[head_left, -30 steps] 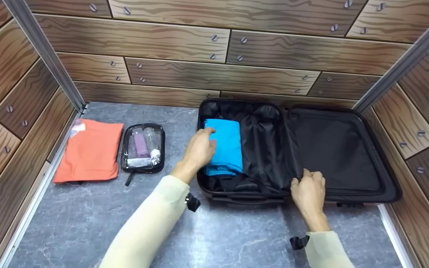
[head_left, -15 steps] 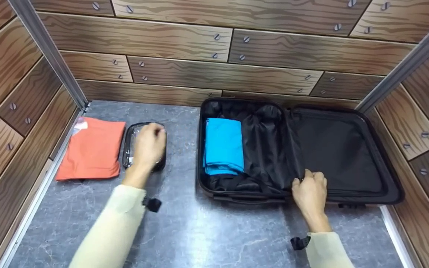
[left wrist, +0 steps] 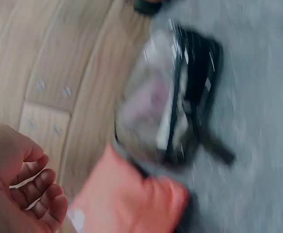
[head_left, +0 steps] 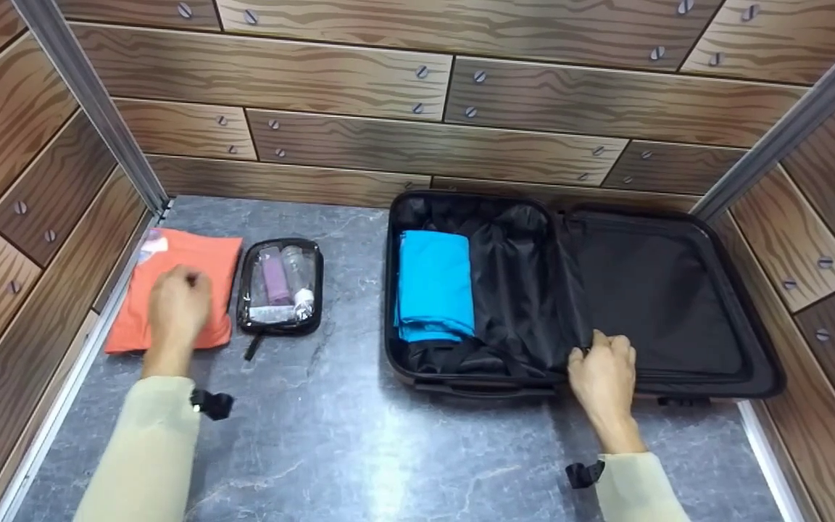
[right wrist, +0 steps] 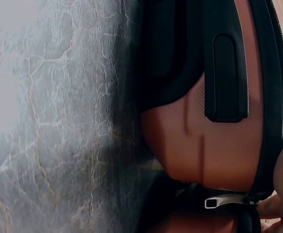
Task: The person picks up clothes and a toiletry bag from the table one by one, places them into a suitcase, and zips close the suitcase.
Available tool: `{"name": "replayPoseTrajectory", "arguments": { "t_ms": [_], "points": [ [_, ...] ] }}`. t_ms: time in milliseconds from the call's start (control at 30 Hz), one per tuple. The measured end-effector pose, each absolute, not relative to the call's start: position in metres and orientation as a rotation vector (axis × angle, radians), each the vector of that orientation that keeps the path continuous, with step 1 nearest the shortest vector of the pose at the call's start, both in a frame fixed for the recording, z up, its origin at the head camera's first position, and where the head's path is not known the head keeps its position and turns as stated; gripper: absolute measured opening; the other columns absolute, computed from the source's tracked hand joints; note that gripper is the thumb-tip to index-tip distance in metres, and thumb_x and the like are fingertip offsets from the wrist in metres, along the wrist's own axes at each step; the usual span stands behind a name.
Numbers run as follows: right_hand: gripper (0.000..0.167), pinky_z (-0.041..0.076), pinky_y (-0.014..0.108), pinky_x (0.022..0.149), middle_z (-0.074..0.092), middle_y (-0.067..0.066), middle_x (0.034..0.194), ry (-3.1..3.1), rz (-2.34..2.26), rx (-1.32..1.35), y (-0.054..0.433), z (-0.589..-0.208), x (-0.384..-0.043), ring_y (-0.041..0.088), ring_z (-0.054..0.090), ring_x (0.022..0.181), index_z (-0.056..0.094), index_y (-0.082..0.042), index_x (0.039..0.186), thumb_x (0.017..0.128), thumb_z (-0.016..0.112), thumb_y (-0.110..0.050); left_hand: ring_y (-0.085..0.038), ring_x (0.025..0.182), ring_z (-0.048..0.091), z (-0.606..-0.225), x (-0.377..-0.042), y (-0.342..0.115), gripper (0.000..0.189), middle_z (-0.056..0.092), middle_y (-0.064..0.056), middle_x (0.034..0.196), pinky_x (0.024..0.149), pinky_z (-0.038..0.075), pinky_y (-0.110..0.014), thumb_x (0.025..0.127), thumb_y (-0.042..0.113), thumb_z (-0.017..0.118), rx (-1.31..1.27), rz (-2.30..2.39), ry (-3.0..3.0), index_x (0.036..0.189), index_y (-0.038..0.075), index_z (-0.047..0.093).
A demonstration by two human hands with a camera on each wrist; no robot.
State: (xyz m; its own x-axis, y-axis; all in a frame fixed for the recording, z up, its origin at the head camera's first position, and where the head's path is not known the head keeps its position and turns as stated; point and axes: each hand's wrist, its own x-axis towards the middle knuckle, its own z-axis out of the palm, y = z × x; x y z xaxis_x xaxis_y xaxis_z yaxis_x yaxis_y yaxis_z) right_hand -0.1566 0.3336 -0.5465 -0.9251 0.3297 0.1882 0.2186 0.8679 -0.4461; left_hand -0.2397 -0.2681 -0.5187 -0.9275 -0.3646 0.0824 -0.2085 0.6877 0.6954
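Observation:
In the head view my left hand (head_left: 178, 308) hangs over a folded orange garment (head_left: 220, 290). Its fingers are loosely curled with nothing in them, as the left wrist view also shows. A clear toiletry pouch (head_left: 291, 279) with black edges lies beside the garment, bottles inside. To the right a black-lined suitcase (head_left: 515, 290) lies unfolded flat; a folded blue garment (head_left: 435, 283) rests along the left of its deeper half. My right hand (head_left: 602, 373) grips the suitcase's near edge, where the two halves meet. The right wrist view shows the orange-brown outer shell (right wrist: 190, 155) and a metal zipper pull (right wrist: 226, 200).
Grey marbled floor (head_left: 316, 435) lies under everything. Wood-patterned panels (head_left: 359, 138) rise behind and on both sides, with metal posts (head_left: 91, 109) at the corners. The suitcase's shallower half (head_left: 664, 304) reaches close to the right wall.
My left hand has moved left from the blue garment in the suitcase, past the pouch, to above the orange garment. The right hand has stayed at the suitcase edge.

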Motion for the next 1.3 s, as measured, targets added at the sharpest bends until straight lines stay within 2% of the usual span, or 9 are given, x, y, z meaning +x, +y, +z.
{"name": "replayPoseTrajectory", "arguments": {
  "t_ms": [267,467,667,800,900,1000,1100,1200,1300],
  "points": [
    [0.052,0.038,0.065,0.109,0.051,0.038,0.129,-2.781,0.624,-0.431,0.335,-0.546,-0.155,0.054,0.044,0.124,0.055,0.017,0.139,0.097,0.064,-0.013,-0.058,0.118,0.057,-0.552,-0.228,-0.3,0.034,0.067,-0.036,0.118,0.104,0.042,-0.063,0.101,0.018,0.047,0.595,-0.958,-2.729,0.112,-0.005,0.07],
    [0.054,0.038,0.065,0.11,0.05,0.039,0.131,-2.789,0.617,-0.417,0.335,-0.543,-0.157,0.054,0.044,0.125,0.054,0.018,0.14,0.098,0.063,-0.013,-0.056,0.121,0.052,-0.566,-0.226,-0.297,0.035,0.064,-0.034,0.122,0.105,0.039,-0.063,0.102,0.022,0.051,0.614,-0.948,-2.798,0.116,-0.004,0.069],
    [0.054,0.037,0.065,0.11,0.051,0.038,0.13,-2.784,0.625,-0.425,0.335,-0.542,-0.159,0.054,0.043,0.126,0.053,0.018,0.141,0.098,0.063,-0.013,-0.056,0.132,0.041,-0.572,-0.235,-0.278,0.057,0.052,-0.034,0.139,0.107,0.032,-0.07,0.102,0.044,0.06,0.627,-0.869,-2.895,0.134,-0.003,0.059],
    [0.054,0.037,0.065,0.11,0.051,0.039,0.131,-2.785,0.62,-0.412,0.334,-0.543,-0.159,0.055,0.044,0.125,0.054,0.019,0.14,0.097,0.063,-0.013,-0.058,0.128,0.041,-0.577,-0.24,-0.27,0.073,0.048,-0.041,0.136,0.107,0.031,-0.072,0.099,0.052,0.064,0.621,-0.764,-2.928,0.133,-0.012,0.049],
    [0.054,0.037,0.065,0.109,0.051,0.039,0.13,-2.784,0.62,-0.412,0.333,-0.544,-0.159,0.055,0.044,0.125,0.054,0.019,0.14,0.097,0.064,-0.013,-0.06,0.124,0.043,-0.581,-0.241,-0.268,0.077,0.048,-0.045,0.131,0.105,0.035,-0.072,0.097,0.047,0.068,0.587,-0.681,-2.923,0.13,-0.019,0.046],
    [0.053,0.038,0.065,0.109,0.051,0.039,0.13,-2.786,0.624,-0.418,0.333,-0.545,-0.158,0.055,0.044,0.125,0.054,0.018,0.14,0.098,0.064,-0.013,-0.062,0.119,0.046,-0.582,-0.241,-0.268,0.07,0.05,-0.047,0.126,0.102,0.04,-0.071,0.096,0.036,0.068,0.544,-0.618,-2.93,0.127,-0.023,0.046],
    [0.053,0.038,0.065,0.108,0.051,0.039,0.13,-2.783,0.628,-0.42,0.333,-0.546,-0.158,0.054,0.044,0.124,0.054,0.018,0.14,0.098,0.064,-0.013,-0.064,0.11,0.053,-0.579,-0.242,-0.271,0.052,0.057,-0.048,0.116,0.094,0.045,-0.069,0.097,0.025,0.059,0.505,-0.614,-2.949,0.116,-0.023,0.055],
    [0.053,0.038,0.065,0.108,0.051,0.038,0.129,-2.78,0.632,-0.421,0.333,-0.546,-0.157,0.054,0.044,0.123,0.054,0.018,0.14,0.098,0.064,-0.013,-0.064,0.104,0.061,-0.57,-0.243,-0.278,0.039,0.063,-0.046,0.11,0.084,0.051,-0.068,0.095,0.02,0.054,0.517,-0.675,-2.991,0.107,-0.016,0.062],
    [0.053,0.038,0.065,0.109,0.051,0.038,0.13,-2.784,0.636,-0.428,0.333,-0.545,-0.157,0.054,0.044,0.124,0.054,0.018,0.141,0.098,0.063,-0.013,-0.063,0.107,0.062,-0.561,-0.245,-0.289,0.036,0.065,-0.043,0.115,0.082,0.052,-0.067,0.097,0.024,0.055,0.56,-0.775,-3.024,0.109,-0.009,0.063]
  ]
}}
